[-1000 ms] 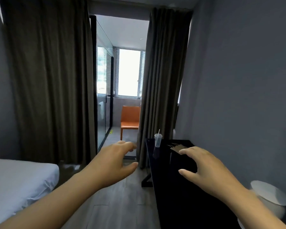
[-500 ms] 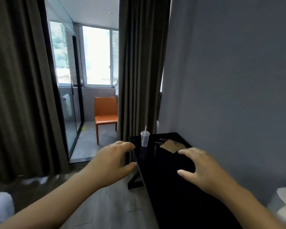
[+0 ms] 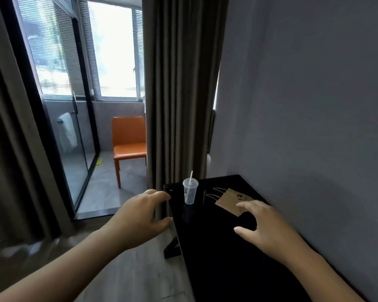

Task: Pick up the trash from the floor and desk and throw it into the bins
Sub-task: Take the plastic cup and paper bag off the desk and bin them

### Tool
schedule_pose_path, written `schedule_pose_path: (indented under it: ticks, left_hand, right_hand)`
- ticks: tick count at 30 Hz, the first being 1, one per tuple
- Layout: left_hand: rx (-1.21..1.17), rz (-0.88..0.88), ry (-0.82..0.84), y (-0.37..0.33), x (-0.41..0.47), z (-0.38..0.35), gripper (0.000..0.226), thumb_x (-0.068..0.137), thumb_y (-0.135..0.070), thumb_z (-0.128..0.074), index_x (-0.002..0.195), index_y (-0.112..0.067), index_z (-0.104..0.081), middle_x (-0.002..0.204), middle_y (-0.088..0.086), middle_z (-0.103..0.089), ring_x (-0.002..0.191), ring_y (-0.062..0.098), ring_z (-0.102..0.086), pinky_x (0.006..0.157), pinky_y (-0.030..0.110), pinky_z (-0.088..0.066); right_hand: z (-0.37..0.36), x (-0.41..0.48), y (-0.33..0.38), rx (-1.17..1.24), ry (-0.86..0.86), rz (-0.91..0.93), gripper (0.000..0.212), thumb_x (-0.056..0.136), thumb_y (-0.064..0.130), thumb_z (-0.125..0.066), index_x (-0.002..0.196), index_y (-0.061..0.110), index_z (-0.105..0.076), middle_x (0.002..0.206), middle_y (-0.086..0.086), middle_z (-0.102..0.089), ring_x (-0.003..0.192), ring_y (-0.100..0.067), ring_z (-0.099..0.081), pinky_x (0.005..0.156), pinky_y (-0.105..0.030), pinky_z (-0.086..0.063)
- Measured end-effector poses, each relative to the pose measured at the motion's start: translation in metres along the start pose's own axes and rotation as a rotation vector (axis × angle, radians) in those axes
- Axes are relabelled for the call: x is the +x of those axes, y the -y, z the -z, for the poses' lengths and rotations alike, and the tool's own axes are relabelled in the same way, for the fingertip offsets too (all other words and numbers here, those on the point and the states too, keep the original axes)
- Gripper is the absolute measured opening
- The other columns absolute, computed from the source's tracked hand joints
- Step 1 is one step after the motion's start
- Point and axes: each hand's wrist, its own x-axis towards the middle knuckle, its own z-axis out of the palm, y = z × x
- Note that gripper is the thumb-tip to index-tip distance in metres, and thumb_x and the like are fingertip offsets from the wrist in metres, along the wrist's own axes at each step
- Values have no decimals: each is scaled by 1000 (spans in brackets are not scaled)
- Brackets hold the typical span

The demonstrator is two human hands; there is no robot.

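Note:
A clear plastic cup (image 3: pixel 190 192) with a white straw stands near the far left edge of a black desk (image 3: pixel 225 258). To its right a flat brown paper bag (image 3: pixel 229 200) with thin handles lies on the desk. My left hand (image 3: pixel 140 219) hovers at the desk's left edge, just left of the cup, fingers loosely curved and holding nothing. Above the desk, my right hand (image 3: pixel 264 227) is spread, its fingertips over the near corner of the paper bag, gripping nothing. No bin shows in the frame.
A grey wall runs along the desk's right side. Brown curtains (image 3: pixel 179 94) hang behind the desk and at the left. Beyond them stand an orange chair (image 3: pixel 129 144), a glass door (image 3: pixel 59 110) and a bright window. Wood floor (image 3: pixel 127 271) lies left of the desk.
The view has moved forward and turned right, so the bed and the white bin have left the frame. The cup and paper bag are nearer. Both hands have reached closer to them.

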Motion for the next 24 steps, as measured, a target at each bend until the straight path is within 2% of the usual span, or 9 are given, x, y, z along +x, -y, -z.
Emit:
schedule_pose_path:
  ticks: [5, 10, 16, 19, 24]
  left_hand:
    - [-13, -25, 52, 46, 74, -26, 52, 83, -49, -62, 131, -33, -48, 125, -16, -52, 108, 3, -54, 87, 16, -45]
    - [-42, -80, 116, 94, 152, -49, 55, 82, -48, -63, 131, -30, -49, 122, -13, -53, 104, 6, -57, 87, 24, -51]
    - [-64, -143, 220, 149, 243, -66, 53, 80, -50, -63, 124, -25, -51, 119, -9, -54, 104, 10, -58, 89, 29, -49]
    - [-71, -173, 275, 173, 282, -82, 66, 70, -63, -56, 123, -24, -51, 117, -8, -55, 102, 11, -59, 87, 27, -49]
    - [-93, -176, 403, 198, 335, -117, 79, 60, -72, -49, 123, -24, -50, 118, -8, -54, 101, 9, -59, 88, 27, -49]
  right_hand:
    - [-26, 62, -18, -2, 30, -82, 62, 82, 47, -66, 139, 32, -44, 140, 15, -46, 129, -4, -43, 102, -21, -39]
    - [-55, 127, -28, 4, 40, -189, 65, 83, 48, -65, 141, 32, -41, 145, 13, -41, 130, -6, -42, 103, -22, -39]
    - [-86, 191, -28, 40, 76, -371, 67, 83, 47, -65, 143, 32, -38, 142, 14, -41, 125, -4, -44, 97, -17, -39]
    - [-105, 215, -32, 36, 97, -451, 67, 84, 47, -65, 143, 31, -38, 141, 11, -42, 126, -7, -44, 99, -19, -39]
    - [-127, 252, -48, 83, 150, -553, 70, 83, 47, -66, 144, 30, -36, 145, 10, -38, 130, -8, -41, 103, -23, -38]
